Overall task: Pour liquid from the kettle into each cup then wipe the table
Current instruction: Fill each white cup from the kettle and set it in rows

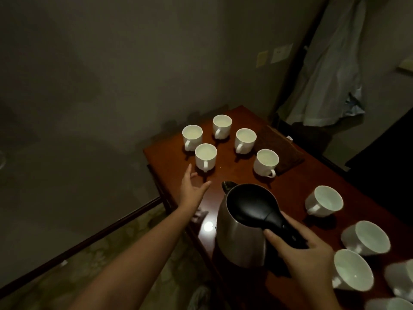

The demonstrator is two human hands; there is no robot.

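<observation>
Right hand [312, 253] on the kettle [243, 229]
Its grip is closed around the black handle; left hand [192, 189] hovers open, fingers spread, above the desk [295, 189].

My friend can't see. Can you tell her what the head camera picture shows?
A person's right hand grips the handle of a steel kettle on a dark wooden table. The open left hand reaches toward five upright white cups; more cups sit at the right.

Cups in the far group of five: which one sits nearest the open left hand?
The front-left cup, directly beyond the left hand, with its handle turned toward the fingertips. The other four cups of that group stand farther back or off to the right, toward the brown cloth.
</observation>
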